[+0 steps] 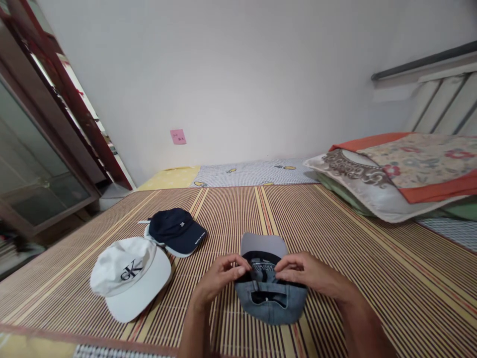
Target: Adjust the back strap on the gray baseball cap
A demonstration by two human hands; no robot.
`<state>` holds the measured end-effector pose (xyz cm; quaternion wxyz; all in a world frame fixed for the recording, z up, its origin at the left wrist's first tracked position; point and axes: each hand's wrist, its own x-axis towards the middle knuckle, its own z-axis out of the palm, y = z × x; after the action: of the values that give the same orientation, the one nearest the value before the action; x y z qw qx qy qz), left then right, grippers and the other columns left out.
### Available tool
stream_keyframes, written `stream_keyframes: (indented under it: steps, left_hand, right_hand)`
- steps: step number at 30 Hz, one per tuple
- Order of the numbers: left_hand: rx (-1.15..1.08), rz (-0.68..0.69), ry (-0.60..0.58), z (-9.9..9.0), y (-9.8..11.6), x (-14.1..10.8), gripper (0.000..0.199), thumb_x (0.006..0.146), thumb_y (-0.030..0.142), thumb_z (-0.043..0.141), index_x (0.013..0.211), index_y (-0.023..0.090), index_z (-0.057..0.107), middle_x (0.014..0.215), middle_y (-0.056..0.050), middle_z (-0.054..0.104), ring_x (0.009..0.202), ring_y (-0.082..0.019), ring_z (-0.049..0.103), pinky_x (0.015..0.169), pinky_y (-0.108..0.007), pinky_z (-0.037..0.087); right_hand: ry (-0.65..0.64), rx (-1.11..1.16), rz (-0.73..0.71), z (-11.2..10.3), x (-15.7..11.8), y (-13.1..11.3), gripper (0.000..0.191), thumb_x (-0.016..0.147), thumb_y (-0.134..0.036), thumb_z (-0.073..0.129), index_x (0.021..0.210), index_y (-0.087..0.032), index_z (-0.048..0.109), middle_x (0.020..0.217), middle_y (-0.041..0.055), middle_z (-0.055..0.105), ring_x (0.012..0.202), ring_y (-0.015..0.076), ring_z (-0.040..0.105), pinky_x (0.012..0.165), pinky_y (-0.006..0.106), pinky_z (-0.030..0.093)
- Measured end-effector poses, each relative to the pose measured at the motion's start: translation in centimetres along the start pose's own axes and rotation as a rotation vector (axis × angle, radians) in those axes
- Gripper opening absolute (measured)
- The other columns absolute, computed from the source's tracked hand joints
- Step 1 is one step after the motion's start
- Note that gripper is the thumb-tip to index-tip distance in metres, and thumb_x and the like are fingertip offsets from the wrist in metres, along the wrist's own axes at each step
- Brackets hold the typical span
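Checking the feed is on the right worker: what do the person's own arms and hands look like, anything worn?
Both forearms enter from the bottom edge and are bare as far as the view shows: no sleeves, gloves or watch visible. The left hand and right hand show no rings or markings that can be made out. Fingers are slim with short nails.

Both forearms enter from the 6 o'clock edge, bare from frame edge to wrist; no sleeve, cuff or glove in view. Left hand [219, 278]: bare, no ring, band or watch visible on fingers or wrist. Right hand [305, 273]: likewise bare, no jewellery or strap seen. Fingernails short and unpainted as far as can be told. Upper arms and clothing lie out of frame.
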<state>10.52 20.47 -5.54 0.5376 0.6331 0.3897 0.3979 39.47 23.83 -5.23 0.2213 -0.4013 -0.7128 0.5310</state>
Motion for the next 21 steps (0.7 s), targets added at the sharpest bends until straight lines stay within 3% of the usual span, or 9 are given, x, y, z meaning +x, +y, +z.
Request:
stream_keyframes:
  steps: [5,8,11,17,19,21]
  left_hand:
    - [0.133,-0.035,0.004,-1.2,-0.2,-0.6,0.042,0.074,0.057,0.081,0.097,0.021,0.079,0.108,-0.007,0.071,0.097,-0.024,0.062,0.08,-0.033,0.042]
    - [0.196,-0.001,-0.001,-1.3,-0.3,-0.8,0.039,0.071,0.052,0.086,0.097,0.024,0.08,0.115,-0.007,0.073,0.116,-0.029,0.061,0.097,-0.038,0.042]
    - [0.256,-0.028,-0.005,-0.6,0.0,-0.7,0.036,0.065,0.047,0.092,0.091,0.026,0.08,0.115,-0.005,0.075,0.13,-0.031,0.055,0.115,-0.044,0.033]
    - [0.351,-0.148,-0.038,0.8,-0.5,-0.5,0.023,0.063,0.033,0.092,0.075,0.024,0.074,0.117,-0.005,0.076,0.142,-0.032,0.046,0.12,-0.046,0.028]
    - [0.345,-0.143,-0.057,0.9,-0.7,-0.6,0.021,0.065,0.033,0.089,0.07,0.024,0.071,0.113,-0.005,0.077,0.14,-0.031,0.049,0.12,-0.044,0.028]
    - [0.336,-0.127,-0.058,0.8,-0.6,-0.8,0.021,0.068,0.034,0.085,0.069,0.024,0.068,0.106,-0.004,0.078,0.136,-0.029,0.053,0.119,-0.042,0.031]
  right_hand:
    - [0.071,-0.086,-0.015,-0.9,-0.4,0.4,0.031,0.089,-0.05,0.07,0.1,-0.022,0.079,0.1,0.0063,0.079,0.094,0.0251,0.07,0.081,0.035,0.05]
    - [0.143,-0.111,-0.05,-1.5,-0.5,0.4,0.031,0.092,-0.049,0.065,0.097,-0.021,0.078,0.101,0.0073,0.079,0.097,0.0267,0.07,0.085,0.037,0.05]
    - [0.176,-0.127,-0.055,-1.5,-0.6,-0.3,0.031,0.091,-0.047,0.064,0.095,-0.019,0.078,0.1,0.0085,0.079,0.096,0.0272,0.07,0.085,0.038,0.05]
    - [0.084,-0.194,-0.019,0.4,-0.9,-1.3,0.024,0.084,-0.038,0.071,0.098,-0.02,0.08,0.101,0.0063,0.078,0.094,0.0239,0.069,0.081,0.032,0.048]
    - [0.033,-0.204,0.007,1.4,-1.0,-0.5,0.019,0.077,-0.031,0.075,0.092,-0.02,0.079,0.089,0.0023,0.075,0.084,0.02,0.067,0.072,0.028,0.045]
    - [-0.025,-0.23,0.039,2.4,-1.2,0.5,0.005,0.073,-0.023,0.074,0.074,-0.018,0.073,0.067,-0.0036,0.062,0.065,0.0144,0.057,0.058,0.025,0.035]
